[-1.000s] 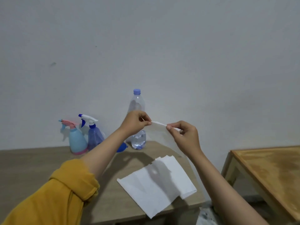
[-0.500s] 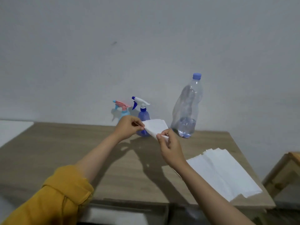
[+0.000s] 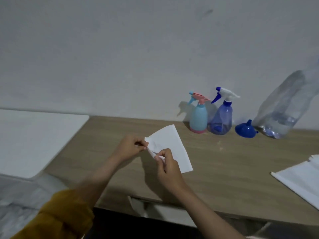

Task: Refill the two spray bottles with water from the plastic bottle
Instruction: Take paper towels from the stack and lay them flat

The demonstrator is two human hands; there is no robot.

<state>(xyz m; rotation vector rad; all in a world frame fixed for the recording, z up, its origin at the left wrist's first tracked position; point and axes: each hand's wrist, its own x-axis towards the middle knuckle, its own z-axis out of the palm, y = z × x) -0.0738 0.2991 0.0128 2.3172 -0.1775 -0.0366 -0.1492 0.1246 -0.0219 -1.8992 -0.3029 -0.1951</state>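
Plain grey wall is backing a wooden counter, and along its far edge the task's things are standing in a row. A pale blue spray bottle with a pink trigger is sitting just beside a clear blue spray bottle with a white trigger; both are upright with their heads on. Next to them a small blue funnel is resting mouth down, and beyond it the plastic bottle is standing with a little water in its base, its top running out of view.

Nearer the person, both hands are working a white tissue over the counter. The left hand is pinching its near corner between thumb and fingers, and the right hand is pinching the edge just below, fingers curled onto the paper. A stack of tissues is lying at the right edge, and a white board is lying off to the left.

Both spray bottles are lying ahead and to the right of the hands, well apart from them, so the right hand is the nearer one for a reach.

Compared with half a second ago, the view is swinging left and down: the bottles are sitting farther right, the funnel is now showing, and the tissue is hanging lower, opened wider.
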